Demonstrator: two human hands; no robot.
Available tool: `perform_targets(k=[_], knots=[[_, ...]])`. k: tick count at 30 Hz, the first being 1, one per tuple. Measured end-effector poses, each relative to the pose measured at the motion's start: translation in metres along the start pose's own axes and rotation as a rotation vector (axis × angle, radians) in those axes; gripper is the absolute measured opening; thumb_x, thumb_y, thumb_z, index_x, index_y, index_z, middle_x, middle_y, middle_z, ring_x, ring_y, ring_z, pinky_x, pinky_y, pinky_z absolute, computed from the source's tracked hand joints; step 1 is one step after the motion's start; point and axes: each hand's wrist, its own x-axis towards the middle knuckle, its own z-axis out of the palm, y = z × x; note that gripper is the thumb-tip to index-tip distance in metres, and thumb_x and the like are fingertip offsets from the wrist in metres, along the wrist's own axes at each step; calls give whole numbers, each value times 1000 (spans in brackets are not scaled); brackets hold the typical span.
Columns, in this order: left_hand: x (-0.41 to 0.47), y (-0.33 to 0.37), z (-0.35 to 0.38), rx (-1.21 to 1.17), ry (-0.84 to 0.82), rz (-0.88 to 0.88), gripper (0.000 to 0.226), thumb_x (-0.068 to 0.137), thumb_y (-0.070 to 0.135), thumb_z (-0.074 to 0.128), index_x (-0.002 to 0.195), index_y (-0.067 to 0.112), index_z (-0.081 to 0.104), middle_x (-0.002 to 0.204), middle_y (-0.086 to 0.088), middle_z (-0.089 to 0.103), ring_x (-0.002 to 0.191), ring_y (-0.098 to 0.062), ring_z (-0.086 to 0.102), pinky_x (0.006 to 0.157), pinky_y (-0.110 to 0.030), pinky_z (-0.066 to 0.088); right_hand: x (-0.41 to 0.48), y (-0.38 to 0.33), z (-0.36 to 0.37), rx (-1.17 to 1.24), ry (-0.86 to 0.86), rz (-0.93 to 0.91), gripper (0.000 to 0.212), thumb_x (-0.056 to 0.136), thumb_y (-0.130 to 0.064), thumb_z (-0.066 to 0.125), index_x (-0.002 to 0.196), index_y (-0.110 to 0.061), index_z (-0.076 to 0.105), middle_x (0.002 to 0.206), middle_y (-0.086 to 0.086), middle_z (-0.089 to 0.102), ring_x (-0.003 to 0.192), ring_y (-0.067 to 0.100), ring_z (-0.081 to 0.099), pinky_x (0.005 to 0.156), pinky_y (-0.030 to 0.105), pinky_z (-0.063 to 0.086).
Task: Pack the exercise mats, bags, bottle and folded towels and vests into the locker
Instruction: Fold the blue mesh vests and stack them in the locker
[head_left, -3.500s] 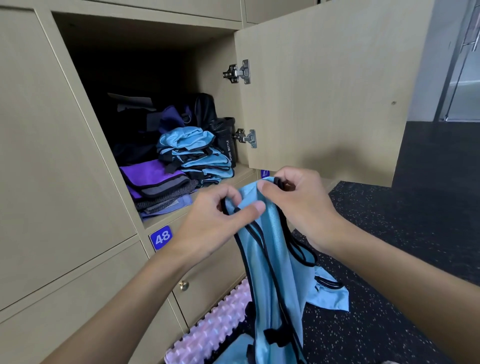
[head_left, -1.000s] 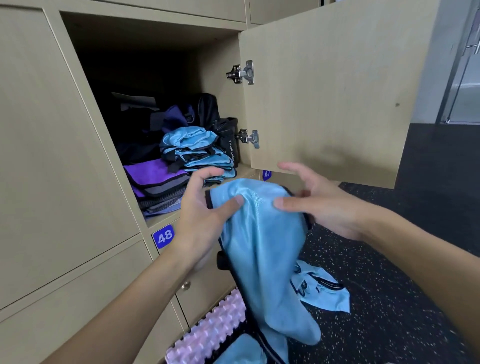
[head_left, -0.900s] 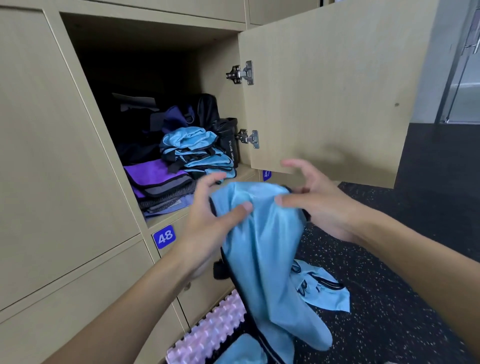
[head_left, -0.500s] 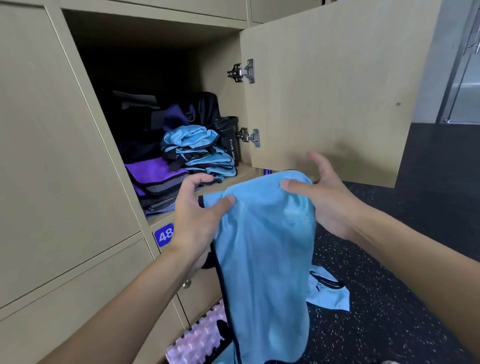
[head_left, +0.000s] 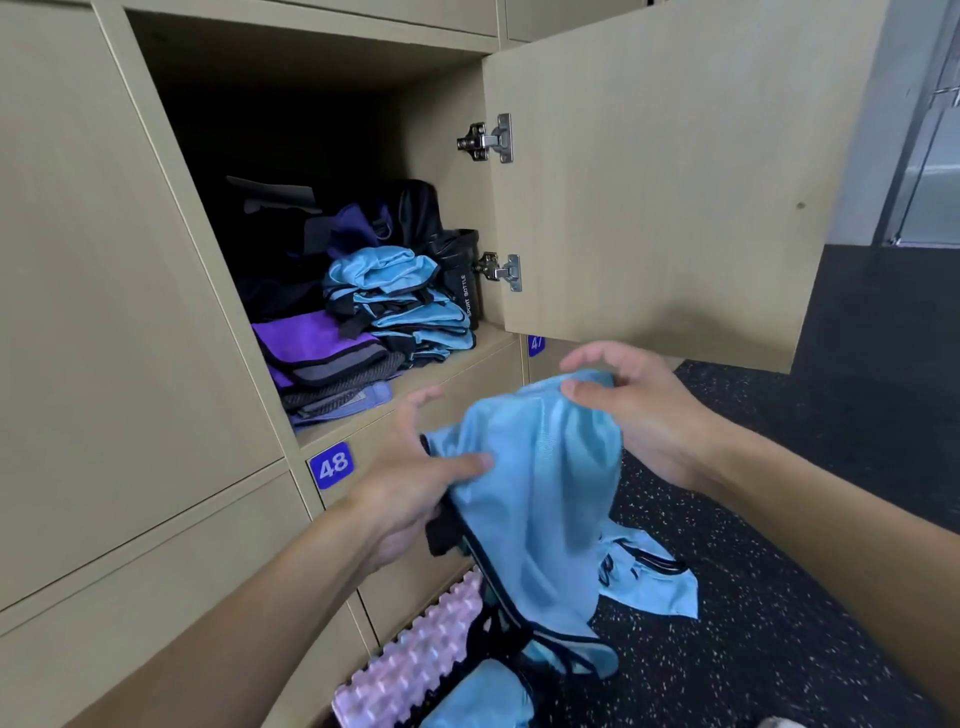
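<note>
Our left grip pinches the light-blue vest at its left edge. The thumb presses on the front of the cloth, and the fingers, blurred, sit behind it. Our right grip pinches the vest's top fold, thumb in front and fingers curled over the back. We hold the vest in the air just in front of the open locker, a little below its shelf edge, and its black-trimmed lower part hangs toward the floor.

On the frame at the left we see a blue number plate marked 48. Inside the locker, folded towels in purple and grey lie at the near left. A stack of folded vests touches them on the right, and a black sport bottle stands upright by the right wall. Dark bags fill the far part. The locker door stands open to the right.

Down on the floor, a pink ridged mat lies against the lower lockers. A second vest lies right of the hanging one.
</note>
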Motion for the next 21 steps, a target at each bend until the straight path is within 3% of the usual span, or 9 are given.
perform_targets(k=[3, 5, 7, 10, 12, 14, 16, 18, 21], knots=[[2, 5, 3, -77, 36, 86, 64, 83, -10, 69, 126, 31, 48, 82, -1, 72, 70, -17, 69, 73, -35, 60, 3, -3, -4, 56, 84, -2, 10, 88, -6, 68, 92, -14, 72, 94, 13, 64, 82, 26, 54, 78, 38, 47], [5, 7, 2, -55, 51, 114, 66, 78, -3, 78, 125, 35, 49, 95, -3, 72, 80, -19, 72, 83, -39, 59, 0, -4, -6, 21, 4, 39, 17, 87, -4, 69, 101, -13, 71, 110, 12, 68, 93, 24, 65, 93, 38, 52], [0, 0, 5, 134, -63, 68, 77, 72, -3, 82, 126, 42, 50, 106, -9, 72, 90, -26, 72, 89, -46, 57, 1, -5, -6, -10, 16, 14, 22, 87, -1, 67, 101, -17, 71, 115, 12, 67, 98, 24, 66, 98, 41, 51], [0, -1, 8, 56, 82, 105, 68, 79, -6, 75, 125, 37, 48, 77, 0, 71, 67, -23, 64, 61, -37, 56, 3, -3, -11, 20, 13, 19, 37, 85, -5, 72, 113, -27, 66, 118, 8, 65, 104, 25, 67, 98, 44, 52], [3, 8, 8, -60, 191, 114, 59, 83, 2, 74, 123, 37, 47, 76, -4, 65, 60, -22, 60, 50, -30, 47, 0, 2, -10, -106, -117, 54, 51, 77, -6, 78, 115, -37, 64, 122, 6, 62, 104, 24, 66, 95, 45, 53], [2, 7, 6, -71, 157, 48, 62, 82, 5, 76, 125, 38, 47, 73, -4, 63, 54, -18, 59, 48, -26, 46, 1, 7, -9, -150, -99, 44, 44, 79, -2, 75, 106, -35, 66, 113, 14, 65, 93, 25, 65, 88, 43, 53], [-5, 2, 5, 19, 0, -25, 78, 78, -2, 77, 130, 46, 45, 80, -7, 66, 56, -17, 62, 51, -28, 51, 2, 3, -10, -54, 3, 25, 28, 86, 1, 68, 99, -23, 66, 98, 16, 64, 82, 24, 61, 75, 37, 50], [-9, 0, 7, 71, -122, -55, 93, 76, -14, 73, 135, 51, 40, 89, -14, 62, 58, -19, 61, 52, -31, 52, 3, -2, -12, 17, 68, 23, 17, 88, 0, 67, 91, -16, 66, 92, 15, 62, 80, 25, 59, 72, 37, 48], [-2, 9, 6, 9, 10, 9, 82, 81, -17, 63, 134, 42, 43, 74, -8, 64, 60, -21, 54, 47, -26, 47, 4, -3, -18, 25, 112, 42, 11, 88, 0, 67, 87, -11, 68, 89, 12, 64, 80, 24, 60, 76, 38, 50]])
